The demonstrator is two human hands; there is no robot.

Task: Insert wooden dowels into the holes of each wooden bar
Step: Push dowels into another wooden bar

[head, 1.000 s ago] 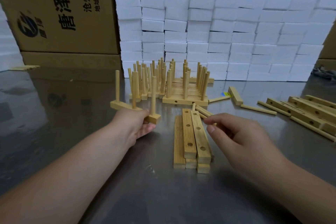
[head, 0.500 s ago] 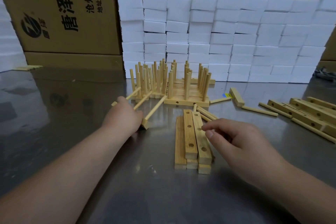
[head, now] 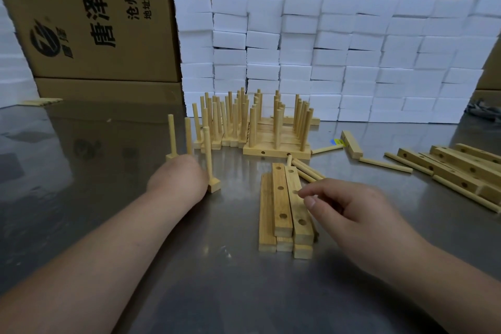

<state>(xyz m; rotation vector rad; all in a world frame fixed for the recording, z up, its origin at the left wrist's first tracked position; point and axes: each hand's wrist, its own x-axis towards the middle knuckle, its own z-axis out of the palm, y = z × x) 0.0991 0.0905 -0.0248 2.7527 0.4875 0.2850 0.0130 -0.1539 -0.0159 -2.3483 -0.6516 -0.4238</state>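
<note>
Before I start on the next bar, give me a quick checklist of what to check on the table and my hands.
1. Dowelled bar upright, three dowels vertical: ok.
2. Left hand grip on it: cannot tell, fingers hidden.
3. Right hand free: ok, nothing visible in it.
4. Stacked bars with empty holes facing up: ok.
5. Loose dowels close behind that stack: ok.
</note>
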